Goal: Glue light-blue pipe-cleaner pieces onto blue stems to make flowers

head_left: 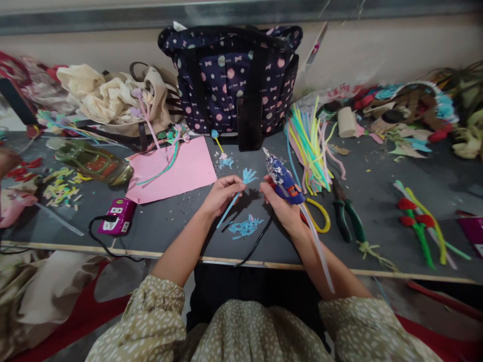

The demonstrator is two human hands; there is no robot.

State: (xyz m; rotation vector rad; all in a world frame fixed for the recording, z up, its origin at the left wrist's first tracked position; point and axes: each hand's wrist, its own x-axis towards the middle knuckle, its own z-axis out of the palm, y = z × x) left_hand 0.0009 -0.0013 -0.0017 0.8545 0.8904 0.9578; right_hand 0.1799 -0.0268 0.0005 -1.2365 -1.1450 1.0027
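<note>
On a dark grey worktop (181,234), from left: a magenta power adapter (116,221) with a black cable plugged in, then a pink sheet (196,166). Near it, the left hand (222,195) pinches a thin blue stem (228,210) with a fringed top, slanting above the worktop. Blue snippets (246,228) lie between the forearms. The right hand (281,203) grips a blue glue gun (282,177), nozzle upward, apart from the stem. Beyond are colourful fuzzy strips (311,151) and green-handled pliers (355,220).

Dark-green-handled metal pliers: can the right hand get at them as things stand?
Probably not right away: the right hand is occupied by the blue, pistol-shaped glue gun. With it free, likely yes: the dark-green-handled metal pliers lie nearby, handles uncovered.
</note>
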